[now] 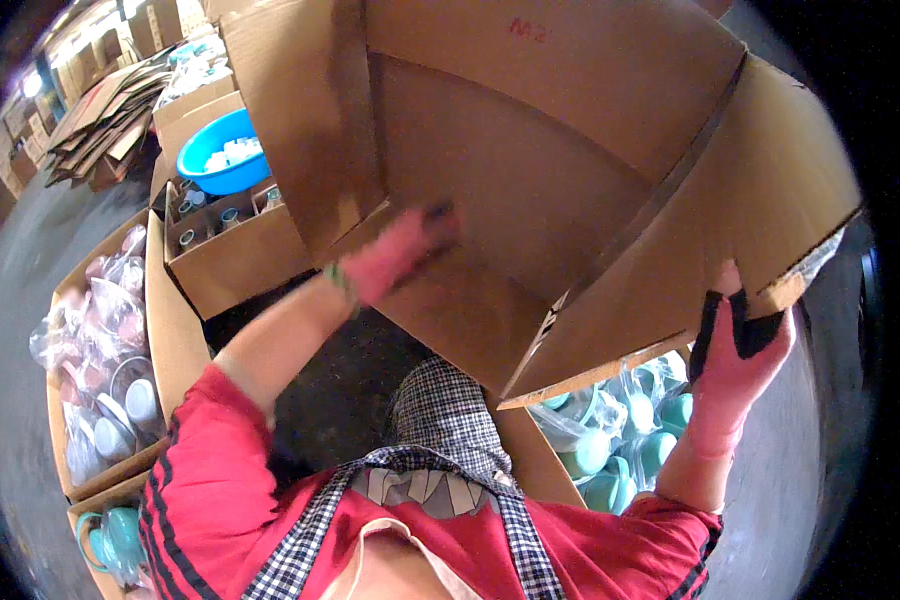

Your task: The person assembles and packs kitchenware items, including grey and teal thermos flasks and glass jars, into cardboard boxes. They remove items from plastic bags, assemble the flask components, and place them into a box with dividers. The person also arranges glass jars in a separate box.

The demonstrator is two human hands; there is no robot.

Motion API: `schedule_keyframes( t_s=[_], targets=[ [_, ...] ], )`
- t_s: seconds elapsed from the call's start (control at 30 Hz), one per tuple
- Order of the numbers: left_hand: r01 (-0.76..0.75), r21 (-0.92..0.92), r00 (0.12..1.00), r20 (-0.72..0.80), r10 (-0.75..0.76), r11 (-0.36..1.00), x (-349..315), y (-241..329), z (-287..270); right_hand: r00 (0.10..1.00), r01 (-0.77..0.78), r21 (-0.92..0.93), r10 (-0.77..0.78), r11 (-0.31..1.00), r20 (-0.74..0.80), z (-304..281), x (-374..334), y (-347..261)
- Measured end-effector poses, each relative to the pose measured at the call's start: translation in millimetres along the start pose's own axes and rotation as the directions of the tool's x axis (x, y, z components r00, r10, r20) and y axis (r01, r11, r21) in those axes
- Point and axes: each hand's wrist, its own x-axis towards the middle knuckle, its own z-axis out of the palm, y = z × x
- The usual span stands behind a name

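Observation:
A large brown cardboard box (515,130) with its flaps spread stands tilted in front of me, its inside facing me. My right hand (742,350), in a pink and black glove with a bare fingertip showing, grips the outer edge of the right flap (710,215). My left hand (400,255), gloved the same way, is in front of the box's lower left side. Motion smears its fingers, so I cannot tell their shape or whether they touch the cardboard.
At left, a carton (160,330) holds plastic-wrapped pink and grey items. Beyond it, a blue basin (232,175) with white pieces rests on a divided carton (245,250). Bagged turquoise items (610,445) lie at lower right. Flattened cardboard (110,120) is stacked far left.

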Motion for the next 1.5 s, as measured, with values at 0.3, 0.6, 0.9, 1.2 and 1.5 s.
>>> schedule_keyframes(
  t_s=[0.3, 0.6, 0.9, 1.2, 1.5],
  targets=[
    [-0.257, -0.941, 0.965, -0.263, 0.003, 0.222, 117, 92, -2, 0.991, -0.055, -0.047, 0.061, 0.997, 0.12, 6, 12, -25],
    [-0.614, 0.752, 0.381, 0.015, 0.924, 0.241, 65, 298, -29, 0.991, 0.058, -0.066, -0.049, 0.996, 0.122, -4, 4, -16],
    [-0.111, 0.994, 0.88, 0.104, 0.463, -0.011, 63, 273, -52, 0.952, 0.133, -0.194, -0.072, 0.972, 0.296, 38, 36, -23],
    [0.382, 0.859, 0.704, -0.031, 0.71, -0.341, -227, 315, -211, 0.935, 0.203, -0.041, -0.182, 0.978, 0.305, 146, 66, 2],
    [0.714, 0.606, 0.027, -0.524, 0.851, 0.35, -394, 298, -145, 0.873, 0.094, 0.102, -0.132, 0.99, 0.47, 309, -33, -27]
  ],
)
